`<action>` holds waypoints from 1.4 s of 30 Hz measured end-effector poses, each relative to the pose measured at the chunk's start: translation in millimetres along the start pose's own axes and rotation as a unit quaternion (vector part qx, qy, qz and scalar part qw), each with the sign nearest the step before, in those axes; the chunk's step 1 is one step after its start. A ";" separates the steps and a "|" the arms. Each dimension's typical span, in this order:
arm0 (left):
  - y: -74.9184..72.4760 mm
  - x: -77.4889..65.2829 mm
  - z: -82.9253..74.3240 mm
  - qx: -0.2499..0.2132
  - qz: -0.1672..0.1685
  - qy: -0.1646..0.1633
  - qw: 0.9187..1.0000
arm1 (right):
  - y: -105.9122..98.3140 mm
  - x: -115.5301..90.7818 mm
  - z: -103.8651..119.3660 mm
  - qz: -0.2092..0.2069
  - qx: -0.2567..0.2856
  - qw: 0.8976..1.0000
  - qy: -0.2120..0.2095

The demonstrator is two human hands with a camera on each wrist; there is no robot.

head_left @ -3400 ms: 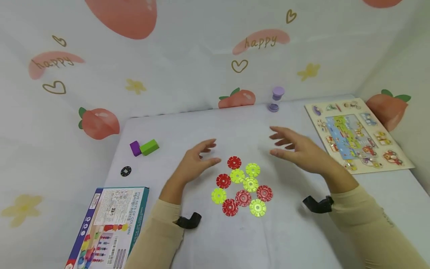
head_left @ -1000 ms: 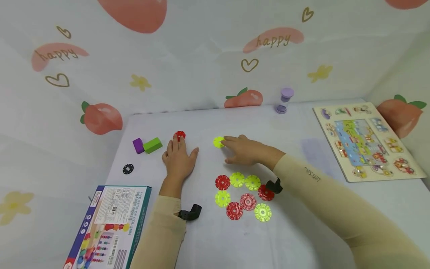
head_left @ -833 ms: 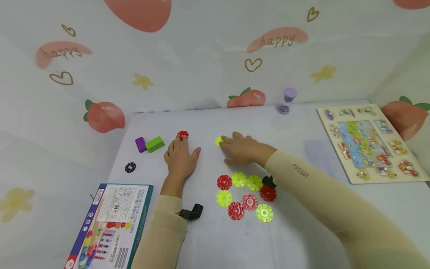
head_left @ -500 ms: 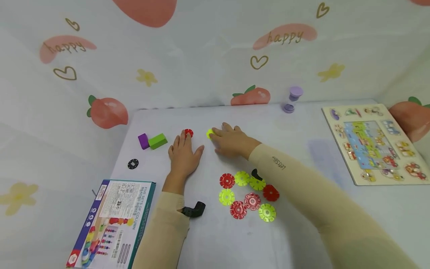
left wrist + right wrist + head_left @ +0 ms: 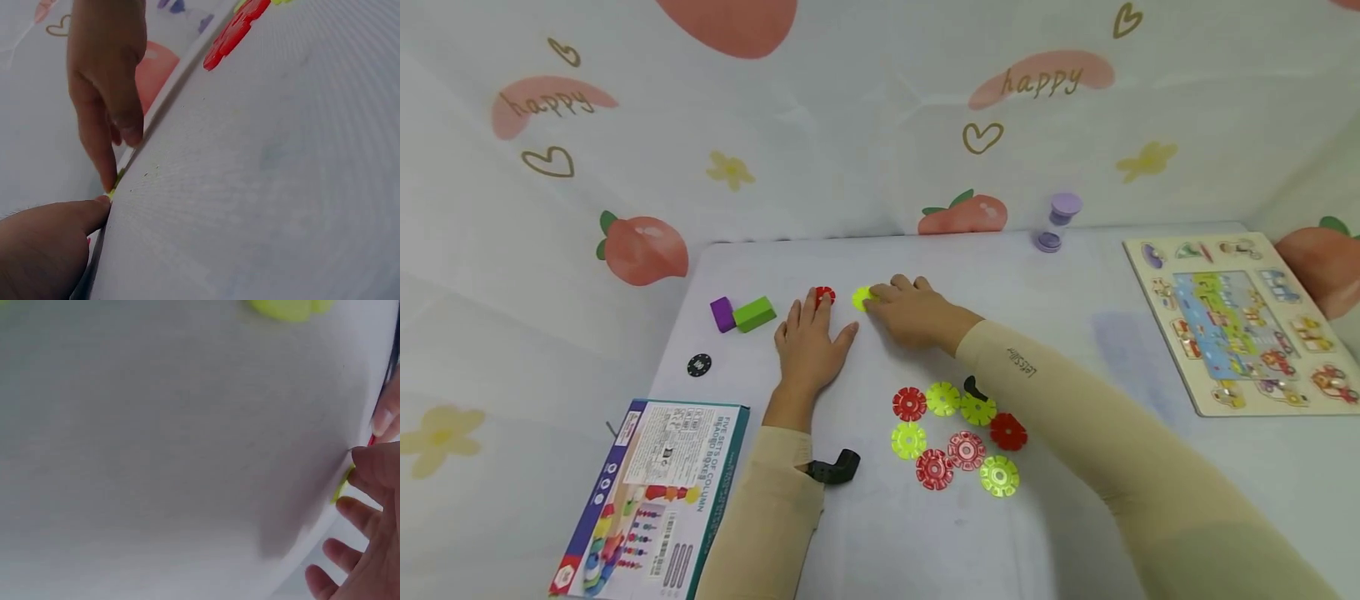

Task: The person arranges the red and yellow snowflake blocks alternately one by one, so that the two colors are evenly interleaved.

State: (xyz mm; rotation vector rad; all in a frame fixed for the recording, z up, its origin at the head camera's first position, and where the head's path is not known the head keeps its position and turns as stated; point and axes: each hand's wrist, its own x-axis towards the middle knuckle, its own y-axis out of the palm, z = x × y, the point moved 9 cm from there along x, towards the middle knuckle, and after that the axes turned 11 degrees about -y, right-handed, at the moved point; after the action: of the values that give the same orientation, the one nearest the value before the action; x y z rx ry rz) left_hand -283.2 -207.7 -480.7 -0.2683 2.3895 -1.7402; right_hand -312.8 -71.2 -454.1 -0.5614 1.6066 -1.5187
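My left hand (image 5: 811, 350) lies on the table with fingers stretched forward, fingertips resting on a red slotted plastic disc (image 5: 825, 296). Close by on its right, my right hand (image 5: 917, 315) reaches across, its fingertips on a yellow-green slotted disc (image 5: 862, 298). In the right wrist view, the thumb and index tip touch this yellow-green disc (image 5: 341, 486), the other fingers spread loosely. The two discs lie a short gap apart. Nearer me sits a cluster of several more red discs (image 5: 934, 469) and yellow-green discs (image 5: 999, 476); the right sleeve hangs over its edge.
A purple block (image 5: 722, 314) and a green block (image 5: 755, 314) stand left, with a black chip (image 5: 698, 365) below them. A boxed bead toy (image 5: 662, 492) lies front left. A purple sand timer (image 5: 1057, 222) stands at the back, a wooden puzzle board (image 5: 1240, 325) on the right.
Both hands were raised apart; then each came down on a disc away from the cluster. Over the last second the right hand slid the yellow-green disc left towards the red one.
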 end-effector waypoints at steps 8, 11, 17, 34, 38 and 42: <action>0.1 1.4 -1.9 0.004 -0.007 0.007 1.000 | -0.6 14.7 4.5 0.008 0.006 1.000 -0.002; -2.0 1.2 -3.0 0.004 -0.007 0.005 1.000 | -2.0 16.3 4.4 0.006 0.013 1.000 -0.004; -7.0 -0.5 -3.1 0.005 -0.008 -0.002 1.000 | -2.6 17.0 5.4 0.005 0.027 1.000 -0.007; -5.8 0.1 1.2 -0.001 -0.011 0.001 1.000 | -2.0 16.8 3.2 -0.018 0.103 0.994 -0.006; -6.8 0.5 -5.0 -0.015 -0.021 0.023 0.999 | -17.2 0.0 -4.7 -0.086 0.170 0.982 0.002; -3.3 -1.9 -14.5 -0.003 -0.010 0.059 0.998 | -20.8 -33.3 -5.8 -0.142 0.287 0.947 -0.005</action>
State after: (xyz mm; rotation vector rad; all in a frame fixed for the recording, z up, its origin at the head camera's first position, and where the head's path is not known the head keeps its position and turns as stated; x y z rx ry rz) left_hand -284.8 -194.9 -473.1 -0.1953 2.4806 -1.8062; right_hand -303.6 -44.9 -425.8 -0.4758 1.0208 -2.0849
